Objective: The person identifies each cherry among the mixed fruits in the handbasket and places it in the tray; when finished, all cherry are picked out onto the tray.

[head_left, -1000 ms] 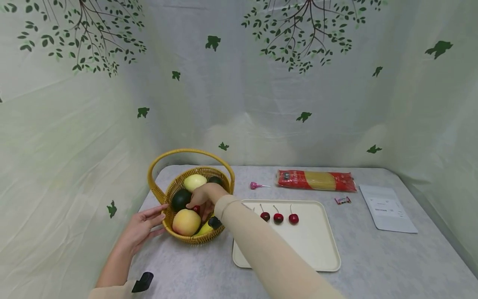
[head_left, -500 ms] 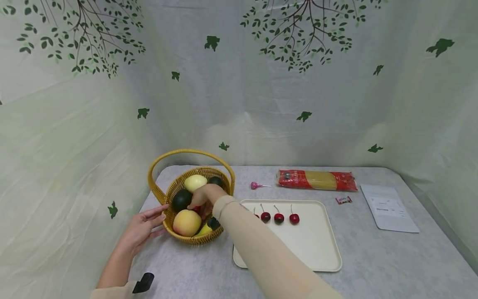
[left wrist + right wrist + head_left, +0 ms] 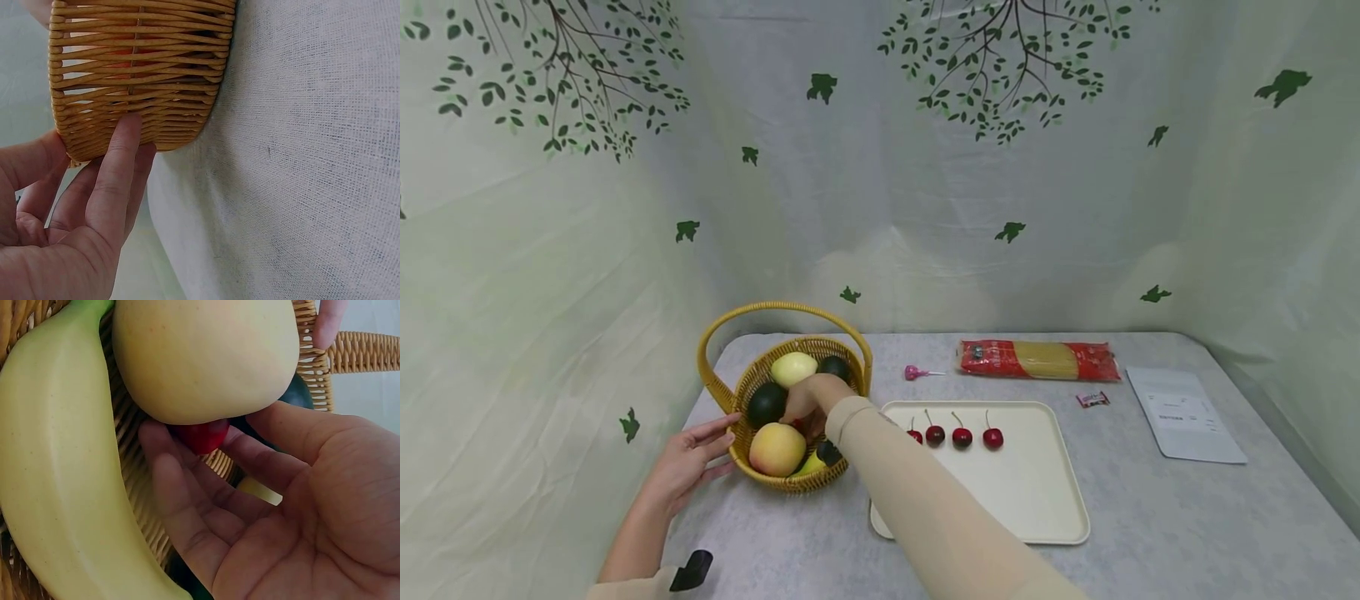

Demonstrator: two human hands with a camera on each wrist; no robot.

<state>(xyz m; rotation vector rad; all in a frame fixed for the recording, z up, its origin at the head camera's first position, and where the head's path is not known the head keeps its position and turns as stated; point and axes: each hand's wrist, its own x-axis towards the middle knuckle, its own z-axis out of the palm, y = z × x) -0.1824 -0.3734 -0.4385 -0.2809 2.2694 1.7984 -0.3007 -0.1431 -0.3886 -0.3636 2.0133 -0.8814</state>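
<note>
My left hand [image 3: 688,467] touches the outside of the yellow wicker basket [image 3: 741,437], fingers nearly straight along its wall, as the left wrist view shows. Inside the basket, my right hand [image 3: 275,500] has its fingers curled around a small red cherry [image 3: 203,434], partly hidden beneath a yellow peach [image 3: 206,356]. A banana [image 3: 62,450] lies alongside. In the head view the right hand covers the cherry. Near it are a dark green avocado-like fruit [image 3: 767,405], another dark one [image 3: 835,367] and a pale yellow fruit [image 3: 793,368].
Right of the basket, several cherries [image 3: 962,437] lie in a cream tray [image 3: 1037,508], partly under the right sleeve. Behind are a lollipop [image 3: 913,372] and a red-and-yellow packet [image 3: 1039,360]. A small wrapped candy [image 3: 1092,400] and a white printed pouch [image 3: 1183,417] lie at right.
My right hand has settled slightly lower in the basket, and the red cherry there has become hidden in the head view. The left hand stays against the basket; the head view shifts slightly.
</note>
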